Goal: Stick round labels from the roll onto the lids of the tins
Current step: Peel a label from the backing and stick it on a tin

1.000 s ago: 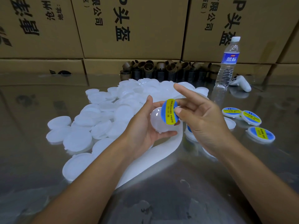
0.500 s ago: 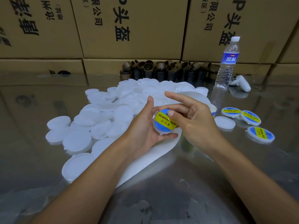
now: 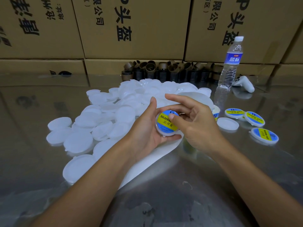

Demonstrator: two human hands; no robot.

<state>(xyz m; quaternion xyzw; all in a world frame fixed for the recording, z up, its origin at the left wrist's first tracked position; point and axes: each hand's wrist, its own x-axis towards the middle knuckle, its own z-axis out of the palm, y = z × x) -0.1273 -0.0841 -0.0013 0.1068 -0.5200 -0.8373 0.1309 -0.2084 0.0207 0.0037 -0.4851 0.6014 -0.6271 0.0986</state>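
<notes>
My left hand grips a round white lid by its edge, tilted toward me, with a blue and yellow round label on it. The thumb of my right hand presses on the label's right part, the other fingers spread above. A heap of several bare white lids lies to the left on the shiny table. Three labelled lids and one bare lid lie to the right. The white backing strip of the label roll runs under my hands; the roll itself is mostly hidden behind my right hand.
A water bottle stands at the back right beside a white controller. Several empty brown cardboard cores line the back. Stacked cardboard boxes form a wall behind the reflective metal table.
The label went from held edge-on at my right fingertips to lying flat on the lid. My right thumb now rubs over it; the left hand keeps holding the lid.
</notes>
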